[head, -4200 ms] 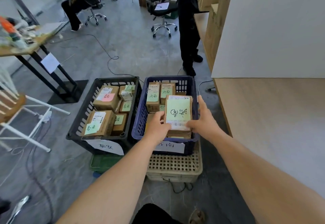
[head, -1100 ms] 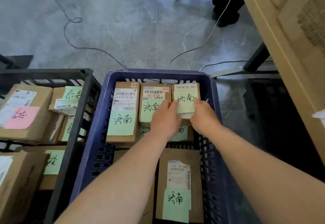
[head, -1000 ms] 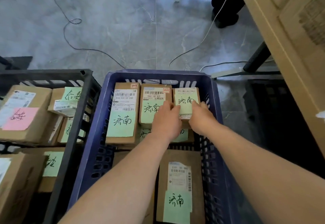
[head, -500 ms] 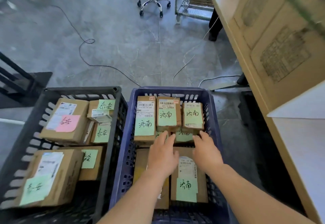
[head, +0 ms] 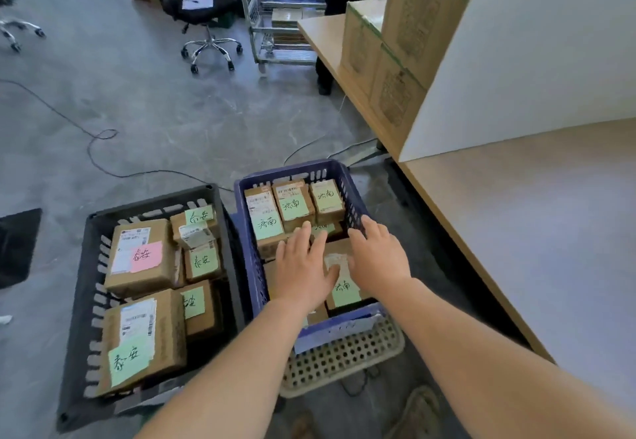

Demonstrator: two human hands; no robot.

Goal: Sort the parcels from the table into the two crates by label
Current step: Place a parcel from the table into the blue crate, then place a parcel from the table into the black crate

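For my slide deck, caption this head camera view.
Left hand and right hand open above parcels in the blue crate, black crate alongside.

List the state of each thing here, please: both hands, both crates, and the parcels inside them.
blue crate, upright, loaded.
black crate, upright, loaded.
left hand, open, fingers straight, holds nothing, above the blue crate's load.
right hand, open, holds nothing, near the blue crate's right wall.
green-note parcels, lying flat in the blue crate, notes up.
pink-note parcel, lying flat in the black crate, note up.
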